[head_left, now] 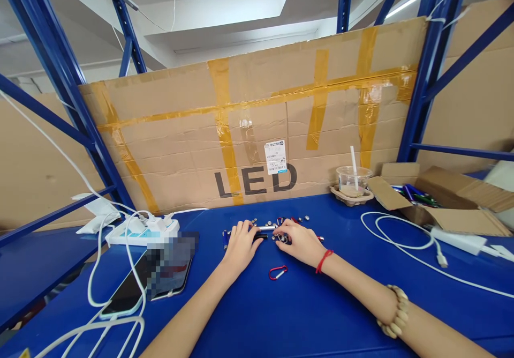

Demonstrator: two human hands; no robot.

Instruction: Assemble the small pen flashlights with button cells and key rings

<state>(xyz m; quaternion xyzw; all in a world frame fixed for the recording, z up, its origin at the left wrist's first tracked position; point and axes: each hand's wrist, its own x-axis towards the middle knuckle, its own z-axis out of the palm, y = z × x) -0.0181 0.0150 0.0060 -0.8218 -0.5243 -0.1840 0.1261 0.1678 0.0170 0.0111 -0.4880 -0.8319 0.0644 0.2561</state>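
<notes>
My left hand [241, 241] rests on the blue table [305, 315], fingers curled over a small black cylinder [261, 236]. My right hand [299, 241], a red string on its wrist, pinches small metal parts [281, 237] right beside it. Several silver button-like pieces [277, 222] lie scattered just beyond both hands. A red carabiner [278, 272] lies on the table just in front of my hands, touching neither.
A taped cardboard sheet marked LED [257, 133] walls the back. At left sit a white power strip [142, 230], cables and a dark tablet [148, 283]. At right are a plastic cup with straw [353, 181], an open cardboard box [441, 197] and a white charger cable [409, 245].
</notes>
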